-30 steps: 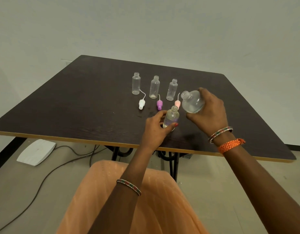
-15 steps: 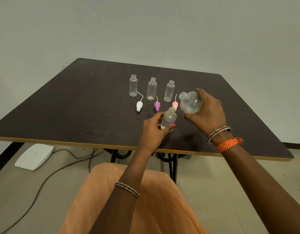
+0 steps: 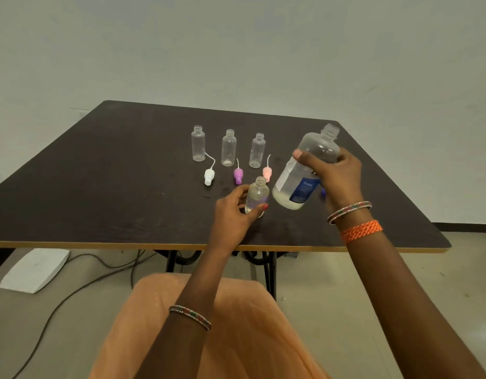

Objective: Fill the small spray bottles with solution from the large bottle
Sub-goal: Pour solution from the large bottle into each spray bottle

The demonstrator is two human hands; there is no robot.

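Fingers gripping large bottle, label possibly "Fresh"

A dark brown table with a pale edge strip stands on black metal legs before a plain grey-white wall. On the floor at the left lies a flat white device, with 2 dark cables trailing beside it under the table.
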